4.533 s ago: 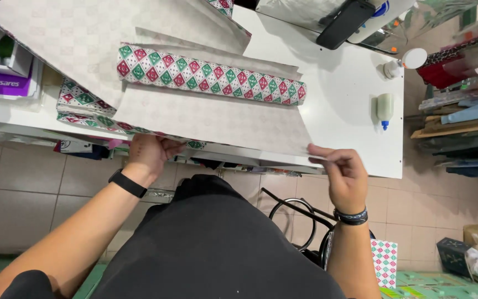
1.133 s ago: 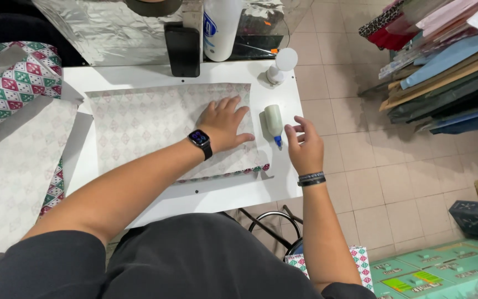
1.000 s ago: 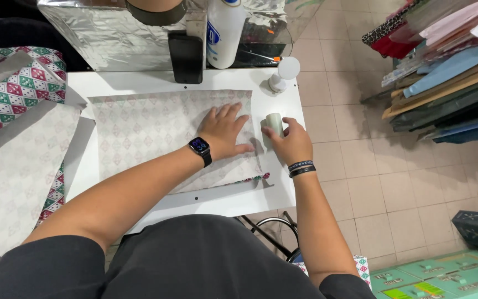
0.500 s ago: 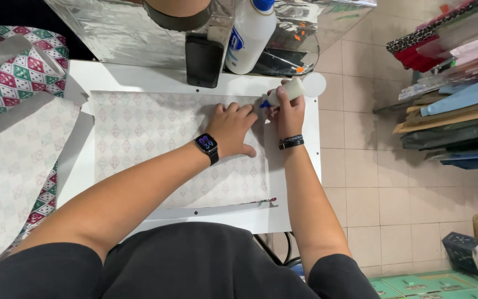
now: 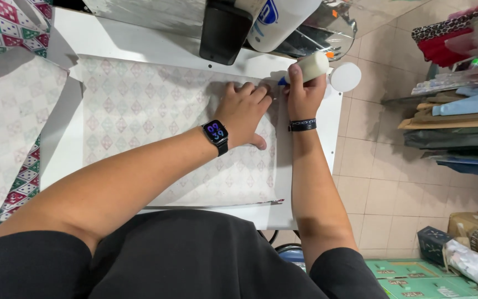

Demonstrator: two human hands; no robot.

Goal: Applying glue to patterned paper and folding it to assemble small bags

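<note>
A sheet of patterned wrapping paper (image 5: 156, 127) lies pale side up on the white table (image 5: 311, 194). My left hand (image 5: 243, 111), with a smartwatch on the wrist, presses flat on the sheet near its far right corner. My right hand (image 5: 304, 94) grips a small white glue bottle (image 5: 310, 66), tilted with its blue tip down at the paper's far right edge, just beside my left fingertips. A black band circles my right wrist.
A large white bottle (image 5: 280, 22) and a black phone-like object (image 5: 222, 30) stand at the table's far edge, with a round white cap (image 5: 345, 76) at the corner. More diamond-patterned paper (image 5: 6, 127) lies at left. Stacked fabrics (image 5: 460, 94) fill shelves at right; boxes (image 5: 443, 260) sit on the tiled floor.
My right hand picked up the glue bottle from the table's right edge and carried it to the paper's far right corner. My left hand shifted slightly toward that corner, staying flat.
</note>
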